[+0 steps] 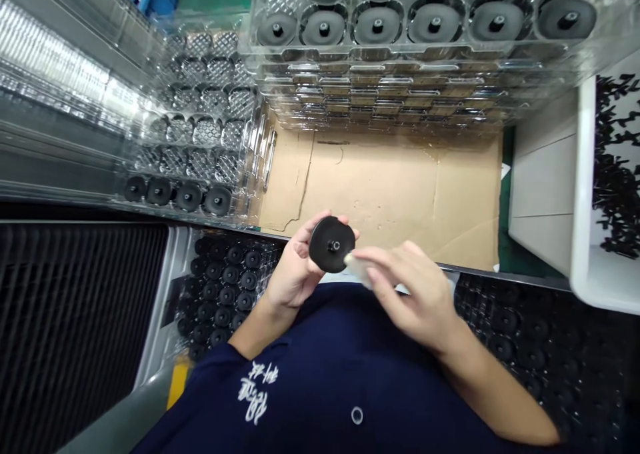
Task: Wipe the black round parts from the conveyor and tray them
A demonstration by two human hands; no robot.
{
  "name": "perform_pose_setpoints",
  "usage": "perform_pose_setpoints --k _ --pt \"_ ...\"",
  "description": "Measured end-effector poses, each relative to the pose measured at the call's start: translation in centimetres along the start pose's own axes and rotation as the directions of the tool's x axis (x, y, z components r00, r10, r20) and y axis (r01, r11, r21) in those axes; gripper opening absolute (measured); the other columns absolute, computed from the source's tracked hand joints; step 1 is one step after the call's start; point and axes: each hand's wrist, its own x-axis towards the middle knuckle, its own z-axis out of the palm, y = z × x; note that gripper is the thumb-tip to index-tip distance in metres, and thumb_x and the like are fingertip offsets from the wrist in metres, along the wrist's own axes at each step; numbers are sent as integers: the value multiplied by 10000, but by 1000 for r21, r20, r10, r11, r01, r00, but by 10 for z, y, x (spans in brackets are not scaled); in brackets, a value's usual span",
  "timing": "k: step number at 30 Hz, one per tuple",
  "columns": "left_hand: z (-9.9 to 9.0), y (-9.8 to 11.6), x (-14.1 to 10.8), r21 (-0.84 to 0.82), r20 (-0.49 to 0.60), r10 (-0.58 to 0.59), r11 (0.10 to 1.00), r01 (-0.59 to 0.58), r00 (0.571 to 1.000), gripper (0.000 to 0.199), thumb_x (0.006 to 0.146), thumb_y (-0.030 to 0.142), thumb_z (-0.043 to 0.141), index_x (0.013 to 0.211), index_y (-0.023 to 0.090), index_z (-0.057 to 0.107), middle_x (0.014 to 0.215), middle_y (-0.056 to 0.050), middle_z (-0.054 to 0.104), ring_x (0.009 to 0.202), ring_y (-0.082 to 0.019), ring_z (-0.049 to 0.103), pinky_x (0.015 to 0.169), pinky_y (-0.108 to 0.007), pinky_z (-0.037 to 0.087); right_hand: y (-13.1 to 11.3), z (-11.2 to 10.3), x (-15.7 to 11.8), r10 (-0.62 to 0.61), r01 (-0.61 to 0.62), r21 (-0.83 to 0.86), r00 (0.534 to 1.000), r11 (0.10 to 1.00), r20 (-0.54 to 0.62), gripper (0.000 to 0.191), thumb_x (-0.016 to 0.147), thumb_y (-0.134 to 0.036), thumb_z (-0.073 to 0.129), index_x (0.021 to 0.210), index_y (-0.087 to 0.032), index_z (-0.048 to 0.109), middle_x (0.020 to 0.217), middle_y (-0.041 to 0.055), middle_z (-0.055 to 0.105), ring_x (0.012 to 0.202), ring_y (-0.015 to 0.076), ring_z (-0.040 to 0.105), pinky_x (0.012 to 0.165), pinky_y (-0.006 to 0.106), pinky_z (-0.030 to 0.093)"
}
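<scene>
Near my body, above the front edge of the bench, my left hand (300, 267) grips a round black disc (327, 257) by its rim, the face with the short central stem turned up. Pinched in my right hand (413, 294) is a small pale tool (359, 267), slightly blurred, its tip at the disc's right edge. Beyond both hands lies a sheet of brown cardboard (390, 194) on the bench. To the left a clear plastic tray (245, 154) has several similar discs in its nearest row.
Stacked clear trays (415, 74) with black discs stand at the back. A white bin (583, 227) of small black parts is at the right. More discs (227, 274) sit below the bench edge, beside a black ribbed crate (75, 307).
</scene>
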Motion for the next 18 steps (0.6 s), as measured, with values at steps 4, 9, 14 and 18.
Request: perform_pose_setpoints --k 4,9,14,18 --pt "-4 2 1 -89 -13 -100 991 99 995 526 562 177 869 1039 316 695 1074 13 716 931 -218 705 751 -283 591 45 2 -25 498 -480 188 865 857 -64 218 922 -323 527 1048 -224 675 927 7 707 682 117 607 597 247 449" --pt "10 0 -1 -108 35 -154 982 157 987 524 585 148 847 1050 327 685 1075 27 717 933 -211 702 796 -314 589 27 -16 -13 471 -428 218 853 877 -223 234 922 -315 534 1117 -275 656 1028 8 686 811 144 626 656 259 479" --pt "10 -5 -3 24 -18 -156 987 157 988 570 586 187 851 1120 264 664 1096 -11 709 1026 -211 668 911 -294 535 -26 -11 18 -72 70 -19 970 997 -234 264 913 -179 512 1161 -184 600 1008 45 697 850 156 611 773 314 448" --pt "-9 5 -1 65 -84 -69 995 74 994 582 598 247 852 1137 287 637 1134 -13 680 1045 -232 658 941 -351 532 -11 5 15 -163 160 39 985 986 64 220 929 -177 460 1078 -160 622 812 27 697 708 132 589 674 295 399"
